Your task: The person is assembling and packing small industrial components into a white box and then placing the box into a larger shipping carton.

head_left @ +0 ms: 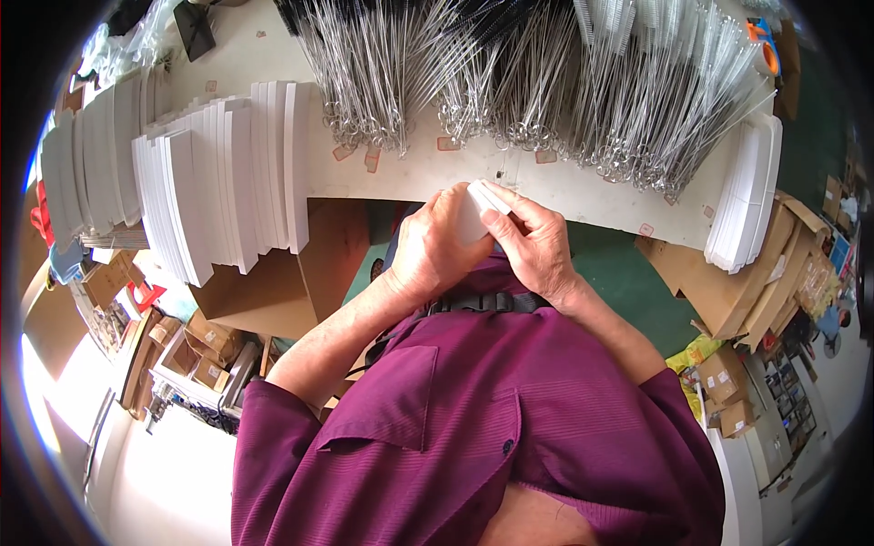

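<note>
Currently, from my remote view, the slim white carton [472, 220] is between the hands, by the middle of the bench's [401, 173] near edge. Neither is nearer: the left hand [435, 241] grips its left side, the right hand [535, 244] pinches its right. Foreshortened, its long axis is unclear; it looks plain and straight-edged.

Workshop, by the look of it. Table [401, 178] carries bulk stock: bunches of wire brushes [519, 82] along its far side, white flat pieces [218, 182] in rows at its left end, a white stack [748, 196] at its right. Open cardboard carton [259, 305] below its left part, green floor [605, 273] beneath.
</note>
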{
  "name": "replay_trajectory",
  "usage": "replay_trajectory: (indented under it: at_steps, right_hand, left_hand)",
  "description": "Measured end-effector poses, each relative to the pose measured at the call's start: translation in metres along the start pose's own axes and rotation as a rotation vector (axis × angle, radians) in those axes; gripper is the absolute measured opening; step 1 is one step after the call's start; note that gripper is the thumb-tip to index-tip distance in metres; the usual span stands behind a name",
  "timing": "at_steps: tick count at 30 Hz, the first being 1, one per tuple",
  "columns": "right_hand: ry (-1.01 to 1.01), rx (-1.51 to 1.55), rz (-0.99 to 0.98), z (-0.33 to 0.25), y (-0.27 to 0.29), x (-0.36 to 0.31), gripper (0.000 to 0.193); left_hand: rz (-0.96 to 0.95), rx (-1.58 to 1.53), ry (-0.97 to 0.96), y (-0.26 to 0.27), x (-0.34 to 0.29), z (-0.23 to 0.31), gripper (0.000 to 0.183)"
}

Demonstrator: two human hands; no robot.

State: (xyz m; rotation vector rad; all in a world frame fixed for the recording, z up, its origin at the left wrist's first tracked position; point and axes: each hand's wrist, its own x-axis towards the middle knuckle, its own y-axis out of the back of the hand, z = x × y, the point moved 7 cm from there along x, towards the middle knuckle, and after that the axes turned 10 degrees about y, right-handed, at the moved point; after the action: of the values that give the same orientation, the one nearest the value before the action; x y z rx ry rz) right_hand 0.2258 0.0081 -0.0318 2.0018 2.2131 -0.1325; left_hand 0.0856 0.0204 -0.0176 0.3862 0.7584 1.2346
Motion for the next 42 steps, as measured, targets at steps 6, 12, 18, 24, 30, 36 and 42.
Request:
replay_trajectory:
  at_steps: [6, 12, 18, 24, 30, 36, 42]
  right_hand:
    - [-0.067, -0.083, -0.180, -0.004, -0.008, -0.003, 0.051]
    - [0.005, -0.201, -0.218, -0.011, -0.012, -0.003, 0.050]
    - [-0.026, 0.001, -0.029, 0.006, -0.012, -0.006, 0.037]
    - [-0.245, 0.185, -0.013, 0.024, 0.001, 0.002, 0.037]
    - [-0.218, 0.163, -0.050, 0.035, -0.003, 0.005, 0.039]
    - [-0.304, 0.035, -0.170, 0.061, -0.003, 0.000, 0.034]
    - [-0.342, -0.035, -0.204, 0.074, 0.001, -0.007, 0.030]
  left_hand:
    - [-0.002, -0.026, 0.038, 0.000, -0.004, -0.015, 0.061]
    - [-0.028, -0.053, 0.076, 0.002, -0.006, -0.018, 0.059]
    - [0.003, -0.094, 0.127, -0.003, -0.003, -0.014, 0.052]
    - [-0.254, -0.188, 0.294, 0.017, -0.005, -0.030, 0.057]
    - [-0.424, -0.601, 0.575, 0.026, -0.040, -0.081, 0.031]
    - [-0.130, -0.205, 0.510, 0.072, -0.030, -0.101, 0.028]
    - [0.257, -0.646, 0.631, 0.081, -0.046, -0.191, 0.023]
